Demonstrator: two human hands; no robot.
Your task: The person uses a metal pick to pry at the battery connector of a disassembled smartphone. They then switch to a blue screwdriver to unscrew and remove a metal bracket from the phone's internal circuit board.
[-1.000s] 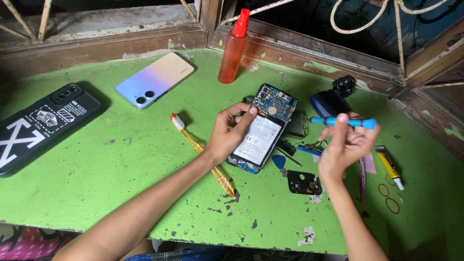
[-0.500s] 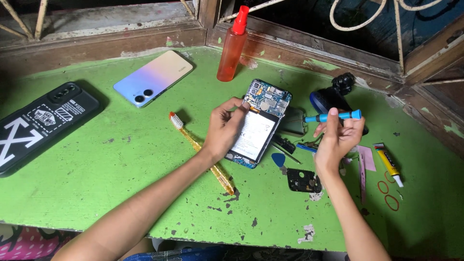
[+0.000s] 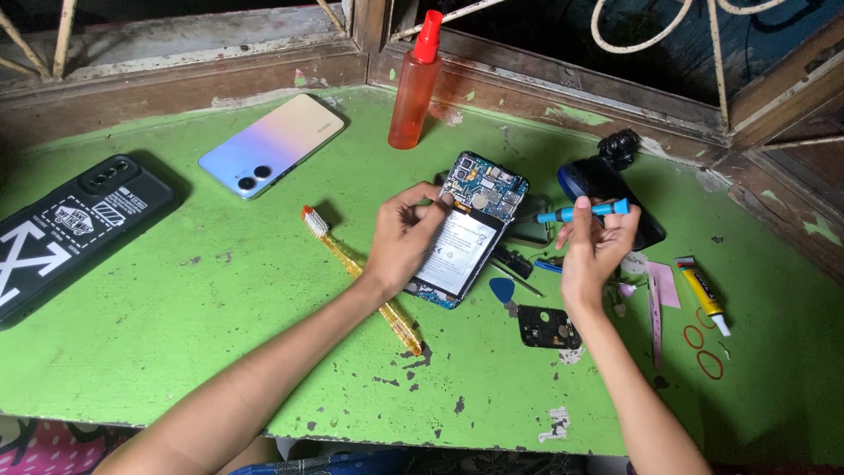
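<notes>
An opened phone (image 3: pixel 470 230) with its circuit board and white battery exposed lies near the middle of the green table (image 3: pixel 220 299). My left hand (image 3: pixel 403 239) grips its left edge, thumb near the top of the battery. My right hand (image 3: pixel 596 251) holds a small blue screwdriver (image 3: pixel 580 212) level, just right of the phone and above the table. Below the phone lie a blue pick (image 3: pixel 502 288) and a black plastic cover piece (image 3: pixel 547 326).
A yellow toothbrush (image 3: pixel 360 276) lies left of my left wrist. An orange spray bottle (image 3: pixel 415 84) stands at the back. A pastel phone (image 3: pixel 271 144) and a black-cased phone (image 3: pixel 66 224) lie at left. A glue tube (image 3: pixel 702 292), red rubber bands (image 3: pixel 703 350) and a dark device (image 3: pixel 611 198) lie right.
My right hand with the blue screwdriver has drawn left, closer to the opened phone. My left hand has shifted its grip slightly on the phone's edge.
</notes>
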